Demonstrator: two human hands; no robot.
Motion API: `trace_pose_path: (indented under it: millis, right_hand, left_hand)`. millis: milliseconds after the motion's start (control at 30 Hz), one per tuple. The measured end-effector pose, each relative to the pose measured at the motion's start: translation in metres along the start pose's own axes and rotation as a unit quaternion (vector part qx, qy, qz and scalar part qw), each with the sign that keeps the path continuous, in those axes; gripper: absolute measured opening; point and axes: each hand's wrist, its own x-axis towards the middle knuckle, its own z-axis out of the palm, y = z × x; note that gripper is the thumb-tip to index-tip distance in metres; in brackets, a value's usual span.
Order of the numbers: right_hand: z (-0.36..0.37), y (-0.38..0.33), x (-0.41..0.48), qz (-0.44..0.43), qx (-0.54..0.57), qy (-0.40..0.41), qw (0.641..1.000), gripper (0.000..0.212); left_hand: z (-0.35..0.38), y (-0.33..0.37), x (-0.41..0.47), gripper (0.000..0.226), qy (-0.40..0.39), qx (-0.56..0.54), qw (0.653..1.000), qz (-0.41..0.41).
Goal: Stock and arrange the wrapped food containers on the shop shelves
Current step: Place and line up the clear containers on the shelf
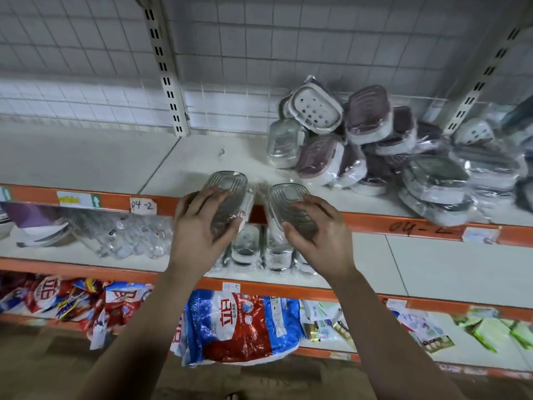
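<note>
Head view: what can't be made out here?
All head view:
- Near ends of the left container and the right container: covered by the left hand and right hand gripping them.
- Number of middle-shelf containers: partly hidden behind both hands.
- Extent of the top-shelf pile: cut off by the right edge, and the wrap glares.
- Writing on the small shelf tag: too small to read.

container pile (375, 140) right on top shelf (86, 160)

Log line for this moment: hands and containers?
left hand grips clear container | right hand grips second clear container | both at top shelf front edge | wrapped pile at right
</note>
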Motion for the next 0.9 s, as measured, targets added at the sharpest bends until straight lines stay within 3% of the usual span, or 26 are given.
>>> trace_pose_path:
  millis: [267, 433, 900]
  right_hand:
    - [-0.083, 0.057, -0.084, 0.018, 0.022, 0.023, 0.999, 0.048]
    - [-0.112, 0.095, -0.128, 0.066, -0.001, 0.011, 0.998, 0.050]
    - [-0.114, 0.151, -0.159, 0.157, -0.013, -0.021, 0.987, 0.047]
  left_hand:
    - [0.025, 0.101, -0.066, 0.056, 0.011, -0.039, 0.999, 0.003]
    - [0.048, 0.142, -0.103, 0.061, -0.033, -0.043, 0.998, -0.021]
    - [0.112, 0.159, -0.118, 0.057, -0.132, -0.044, 0.990, 0.009]
